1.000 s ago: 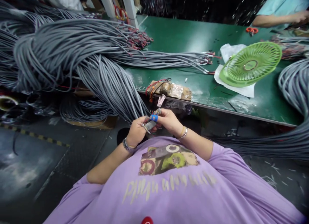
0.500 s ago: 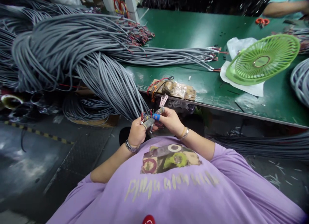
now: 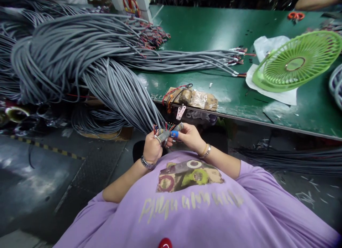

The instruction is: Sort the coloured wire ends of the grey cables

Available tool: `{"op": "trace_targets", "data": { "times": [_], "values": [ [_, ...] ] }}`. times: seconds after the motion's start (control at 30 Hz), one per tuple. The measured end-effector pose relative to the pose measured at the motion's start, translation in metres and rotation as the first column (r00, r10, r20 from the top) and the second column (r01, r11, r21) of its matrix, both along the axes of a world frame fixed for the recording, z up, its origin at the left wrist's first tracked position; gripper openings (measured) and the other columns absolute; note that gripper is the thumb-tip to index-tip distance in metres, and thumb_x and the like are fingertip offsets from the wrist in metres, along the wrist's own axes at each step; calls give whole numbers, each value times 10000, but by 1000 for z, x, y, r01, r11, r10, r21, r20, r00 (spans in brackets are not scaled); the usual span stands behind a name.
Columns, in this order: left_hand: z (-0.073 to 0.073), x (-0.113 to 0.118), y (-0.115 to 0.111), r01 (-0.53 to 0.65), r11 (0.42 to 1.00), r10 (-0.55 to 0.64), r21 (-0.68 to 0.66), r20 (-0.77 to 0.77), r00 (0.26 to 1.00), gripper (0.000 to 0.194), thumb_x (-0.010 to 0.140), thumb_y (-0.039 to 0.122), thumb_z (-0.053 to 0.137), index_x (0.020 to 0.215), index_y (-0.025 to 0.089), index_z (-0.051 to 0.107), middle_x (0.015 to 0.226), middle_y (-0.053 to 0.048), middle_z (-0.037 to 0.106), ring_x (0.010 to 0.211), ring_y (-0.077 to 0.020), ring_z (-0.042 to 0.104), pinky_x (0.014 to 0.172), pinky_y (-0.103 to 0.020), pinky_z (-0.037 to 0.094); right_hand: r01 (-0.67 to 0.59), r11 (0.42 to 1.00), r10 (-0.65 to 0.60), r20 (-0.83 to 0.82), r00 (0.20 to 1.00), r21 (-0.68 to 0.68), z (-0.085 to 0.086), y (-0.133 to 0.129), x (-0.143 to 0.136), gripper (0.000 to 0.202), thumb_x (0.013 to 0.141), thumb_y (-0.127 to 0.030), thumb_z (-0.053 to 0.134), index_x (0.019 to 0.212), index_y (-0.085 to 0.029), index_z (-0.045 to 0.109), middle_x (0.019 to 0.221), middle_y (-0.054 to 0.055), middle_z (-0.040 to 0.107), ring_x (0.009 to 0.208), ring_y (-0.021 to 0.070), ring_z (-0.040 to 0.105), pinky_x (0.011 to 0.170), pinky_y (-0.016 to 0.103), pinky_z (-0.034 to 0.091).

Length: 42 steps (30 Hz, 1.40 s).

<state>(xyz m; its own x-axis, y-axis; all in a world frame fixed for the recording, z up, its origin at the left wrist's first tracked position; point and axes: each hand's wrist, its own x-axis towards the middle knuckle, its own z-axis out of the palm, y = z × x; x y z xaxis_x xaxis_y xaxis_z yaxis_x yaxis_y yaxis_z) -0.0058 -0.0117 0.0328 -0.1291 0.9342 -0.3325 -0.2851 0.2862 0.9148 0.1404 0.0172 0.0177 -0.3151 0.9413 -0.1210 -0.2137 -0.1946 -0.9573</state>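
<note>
A thick bundle of grey cables [image 3: 120,87] hangs off the green table [image 3: 203,30] down towards my lap. My left hand [image 3: 153,147] is closed around the bundle's end, with taped fingertips. Thin coloured wire ends [image 3: 163,127] stick out above its fist. My right hand [image 3: 189,137] pinches at those wire ends, one finger wrapped in blue tape, and touches my left hand. Both wrists carry bracelets or a watch.
More grey cables [image 3: 184,61] lie across the table. A brown block with red wires [image 3: 191,97] sits at the table's near edge. A green fan grille [image 3: 296,62] rests on white sheets at the right. Another person's arm [image 3: 315,4] and orange scissors [image 3: 295,15] are at the far right.
The coloured wire ends now stand out clearly above my left fist. My right hand has shifted slightly along them. The view has tilted, moving the table things upward and to the right.
</note>
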Motion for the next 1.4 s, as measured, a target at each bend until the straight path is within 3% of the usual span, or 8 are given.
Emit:
{"op": "trace_targets", "data": {
  "times": [0.23,0.37,0.5,0.67,1.03,1.3,1.4],
  "values": [
    [-3,1,1,-16,1000,16,18,2,1000,278,603,348,776,653,149,588,495,13,614,379,-85,536,394,-185,417,-140,990,140,-52,989,1,-3,0,12,420,603,-481,841,719,-157,600,657,-23,611,596,97,523,615,260,471],
    [0,-2,1,10,1000,-10,26,-20,1000,296,606,374,754,589,159,551,485,12,600,358,-74,502,362,-181,391,-259,964,252,-100,963,-62,-15,12,31,442,586,-481,854,798,-147,657,711,-6,650,600,92,542,596,237,478],
    [6,-5,6,142,990,-143,-19,-27,989,275,579,361,752,572,155,570,472,4,598,342,-76,483,338,-185,377,-95,972,52,-199,979,-215,-25,33,41,540,725,-677,661,848,-151,671,692,-3,620,500,61,465,488,199,425],
    [9,0,14,265,962,-266,-59,-5,964,274,572,369,761,583,144,604,462,-6,602,337,-81,480,334,-189,376,-124,934,35,-261,965,-334,-15,57,26,618,795,-752,506,864,-159,665,740,23,633,518,74,500,484,203,447],
    [3,7,31,311,948,-308,-72,42,950,289,576,359,774,585,145,580,448,-2,593,320,-76,470,331,-177,342,-91,926,-103,-476,873,-366,-15,61,2,489,727,-613,716,870,-146,698,647,-9,598,539,82,448,515,216,415],
    [-1,7,32,303,950,-301,-74,37,953,287,586,353,773,594,143,577,459,0,600,328,-73,474,342,-176,352,45,927,-228,-465,855,-373,-10,62,-8,445,740,-580,720,791,-140,682,576,-29,584,524,74,449,541,225,379],
    [-3,7,32,307,949,-306,-74,20,952,281,599,353,765,593,141,581,460,-3,600,332,-74,475,347,-180,358,17,919,-221,-479,849,-394,-10,60,-8,439,763,-581,699,794,-144,678,585,-25,587,521,79,456,541,228,390]
  ]
}}
